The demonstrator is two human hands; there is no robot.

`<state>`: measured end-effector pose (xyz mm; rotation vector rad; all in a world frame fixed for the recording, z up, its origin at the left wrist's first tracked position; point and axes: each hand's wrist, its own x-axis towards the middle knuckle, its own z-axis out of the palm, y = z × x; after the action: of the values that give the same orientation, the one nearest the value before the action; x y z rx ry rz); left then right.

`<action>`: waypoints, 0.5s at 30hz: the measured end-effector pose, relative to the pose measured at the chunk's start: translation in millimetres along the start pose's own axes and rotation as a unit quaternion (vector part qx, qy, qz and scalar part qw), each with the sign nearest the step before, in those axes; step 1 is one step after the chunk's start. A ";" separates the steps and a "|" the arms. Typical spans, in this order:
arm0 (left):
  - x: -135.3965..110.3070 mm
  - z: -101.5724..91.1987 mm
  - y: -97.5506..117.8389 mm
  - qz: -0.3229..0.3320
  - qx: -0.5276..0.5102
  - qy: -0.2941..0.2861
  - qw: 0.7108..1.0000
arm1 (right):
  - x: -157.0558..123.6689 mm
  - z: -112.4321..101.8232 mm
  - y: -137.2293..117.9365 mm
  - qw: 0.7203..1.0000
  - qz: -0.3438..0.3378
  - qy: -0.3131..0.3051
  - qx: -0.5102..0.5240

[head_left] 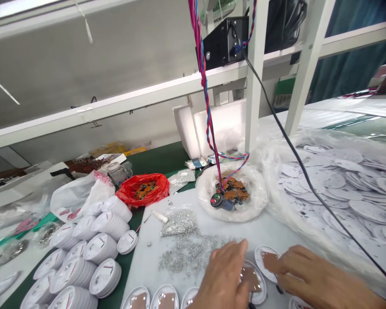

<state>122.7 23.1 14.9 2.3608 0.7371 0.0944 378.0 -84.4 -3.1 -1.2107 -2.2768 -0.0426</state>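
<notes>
Round white discs with brown rectangular patches on their faces lie in a row along the near edge of a white sheet on the tabletop. The left hand is spread wide and sits over one disc, its fingers reaching toward the patch. The right hand is stretched out flat, its fingertips on or just beside the patch of the next disc. Neither hand visibly closes around anything.

Just beyond the hands, a white plastic-lined bowl holds a heap of brown pieces, with a small black-and-blue cylindrical device resting on top. Twisted red and blue wires rise from it toward a black box on the white frame above. A red plastic bag to the left holds more brown pieces.

To the right, a large clear plastic bag is heaped with white perforated discs. A small clear bag of silver granules sits on the sheet, with loose silver granules scattered below it. Further left, stacks of white discs stand tilted on the green bench mat, and a white plastic bag lies behind them.
</notes>
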 end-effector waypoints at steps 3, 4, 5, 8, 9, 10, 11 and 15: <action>26.0 -1.5 23.9 -0.023 -0.005 -0.054 0.998 | 7.0 8.1 9.2 0.995 -0.064 -0.069 -0.040; 32.3 -1.9 28.7 -0.022 -0.003 -0.072 0.997 | 8.6 11.7 12.2 0.992 -0.070 -0.091 -0.046; 37.5 -1.8 31.4 -0.018 0.001 -0.087 0.996 | 9.1 15.8 14.7 0.991 -0.071 -0.107 -0.045; 46.9 2.9 28.9 0.010 0.019 -0.101 0.995 | 6.2 28.7 21.1 0.994 -0.053 -0.096 -0.021; 48.3 5.7 26.0 0.018 0.020 -0.096 0.995 | 4.9 31.6 23.2 0.995 -0.048 -0.092 -0.009; 49.0 8.6 23.1 0.023 0.020 -0.087 0.996 | 4.0 33.3 25.2 0.995 -0.039 -0.092 0.005; 49.2 11.5 20.6 0.025 0.017 -0.079 0.996 | 3.5 33.5 27.3 0.995 -0.027 -0.094 0.019; 48.5 18.2 17.1 0.023 0.016 -0.067 0.997 | 0.8 27.6 31.8 0.989 0.018 -0.118 0.082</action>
<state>176.2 27.8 5.3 2.3885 0.6231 -0.0557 389.6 -57.3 -33.1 -1.2235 -2.4031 0.3108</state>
